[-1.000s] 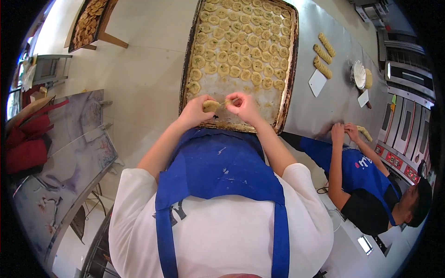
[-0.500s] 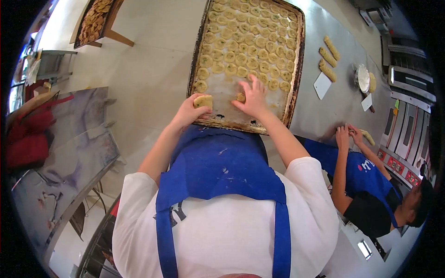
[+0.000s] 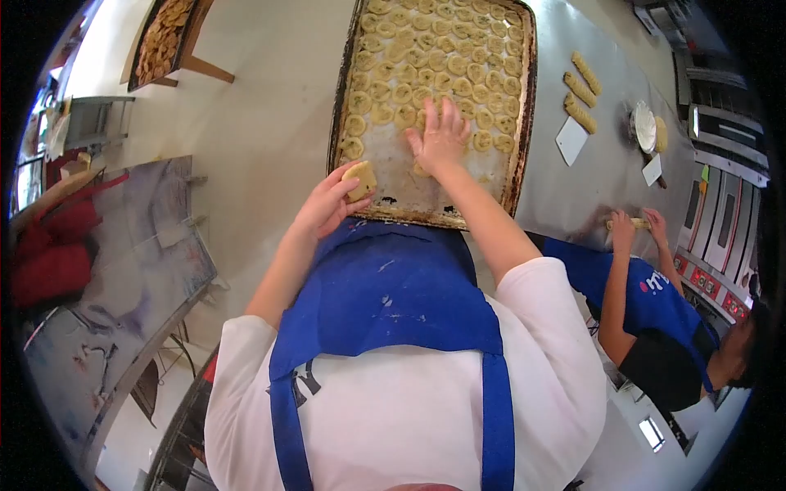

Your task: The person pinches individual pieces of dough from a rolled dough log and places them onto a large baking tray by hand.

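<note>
My left hand [image 3: 324, 203] grips a short piece of pale dough log [image 3: 361, 181] at the near left corner of a large baking tray [image 3: 383, 162]. Rows of flat, round dough slices [image 3: 422, 59] with green flecks cover most of the tray's lining. Over the nearer rows lies my right hand [image 3: 440, 147], palm down with fingers spread and nothing gripped. It hides the slices under it, and the edge of one shows beside the palm. Whether the fingertips press on the dough I cannot tell.
Right of the tray, the steel table [image 3: 544, 180] carries several dough logs [image 3: 580, 88], a white scraper [image 3: 571, 141] and a white bowl [image 3: 643, 127]. A co-worker's hands [image 3: 634, 229] handle another log there. A tray of brown pieces [image 3: 166, 37] stands far left.
My right hand has moved slightly away from me and flattened over the slices; earlier its fingers were curled around a small dough piece. My left hand keeps the log piece, now tilted.
</note>
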Demonstrator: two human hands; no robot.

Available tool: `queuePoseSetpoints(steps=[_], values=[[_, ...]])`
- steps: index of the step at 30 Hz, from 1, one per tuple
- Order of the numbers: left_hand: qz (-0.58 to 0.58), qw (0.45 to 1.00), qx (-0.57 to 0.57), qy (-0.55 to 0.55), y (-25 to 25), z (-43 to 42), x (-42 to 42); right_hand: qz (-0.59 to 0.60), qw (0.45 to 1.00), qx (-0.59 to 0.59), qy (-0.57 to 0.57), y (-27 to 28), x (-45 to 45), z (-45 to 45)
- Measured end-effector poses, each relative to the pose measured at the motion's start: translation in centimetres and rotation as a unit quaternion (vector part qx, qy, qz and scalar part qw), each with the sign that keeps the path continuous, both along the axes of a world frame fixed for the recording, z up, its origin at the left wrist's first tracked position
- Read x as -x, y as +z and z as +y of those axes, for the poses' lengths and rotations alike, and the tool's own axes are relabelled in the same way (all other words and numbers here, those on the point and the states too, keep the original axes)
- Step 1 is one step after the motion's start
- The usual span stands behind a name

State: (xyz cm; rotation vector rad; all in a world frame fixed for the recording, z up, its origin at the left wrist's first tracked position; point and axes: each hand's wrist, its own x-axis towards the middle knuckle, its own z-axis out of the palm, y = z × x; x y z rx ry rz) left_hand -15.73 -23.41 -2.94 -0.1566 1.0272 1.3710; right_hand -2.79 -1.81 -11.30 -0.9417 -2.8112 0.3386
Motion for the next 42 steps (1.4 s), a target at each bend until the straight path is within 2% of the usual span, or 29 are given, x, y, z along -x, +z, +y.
queuePoseSetpoints(steps=[1,4,7,10,13,16,20,22,25,31,34,36,39,42], values=[[-0.004,1.0,-0.003,0.003,0.1,-0.1,0.0,0.019,1.0,-0.003,-0.019,-0.5,-0.1,0.0],[0.014,1.0,0.012,-0.01,-0.1,-0.1,0.3,-0.078,0.994,-0.064,0.037,-0.9,0.6,0.2],[0.047,0.998,0.016,-0.03,0.1,0.3,0.3,-0.008,0.999,-0.034,0.011,1.0,0.6,-0.8],[0.052,0.998,0.029,-0.023,0.0,-0.1,-0.1,0.043,0.997,-0.057,0.014,0.2,-0.1,-1.7],[0.067,0.996,0.04,-0.033,-0.4,-0.1,0.1,0.059,0.998,0.007,-0.002,1.9,-0.4,-1.2],[0.059,0.998,0.029,-0.014,-0.5,-0.3,0.2,-0.052,0.973,0.213,-0.067,4.6,-3.2,-0.8],[0.012,0.999,0.028,0.014,-2.7,-1.0,0.6,-0.021,0.971,0.211,-0.107,3.9,-5.9,-3.4],[0.029,0.999,0.031,0.015,-2.3,-0.5,0.2,-0.012,0.963,0.227,-0.142,3.6,-5.5,-4.2],[0.041,0.999,0.029,0.015,-1.8,-0.3,-0.1,-0.002,0.939,0.307,-0.156,3.8,-4.5,-4.2],[0.03,0.999,0.025,0.011,-2.1,-0.3,-0.4,0.053,0.913,0.382,-0.133,3.4,-7.2,-0.8],[0.027,0.999,0.031,0.005,-2.3,-0.5,-0.4,-0.045,0.914,0.369,-0.163,6.0,-9.7,3.5],[0.03,0.999,0.033,0.003,-2.3,-0.5,-0.5,-0.116,0.94,0.281,-0.159,5.7,-11.5,6.0],[0.036,0.999,0.031,-0.004,-1.9,-0.2,-0.6,-0.117,0.959,0.219,-0.135,5.2,-12.5,8.4],[0.039,0.999,0.029,-0.01,-1.7,0.2,-0.7,-0.113,0.963,0.21,-0.127,5.1,-12.5,8.6]])
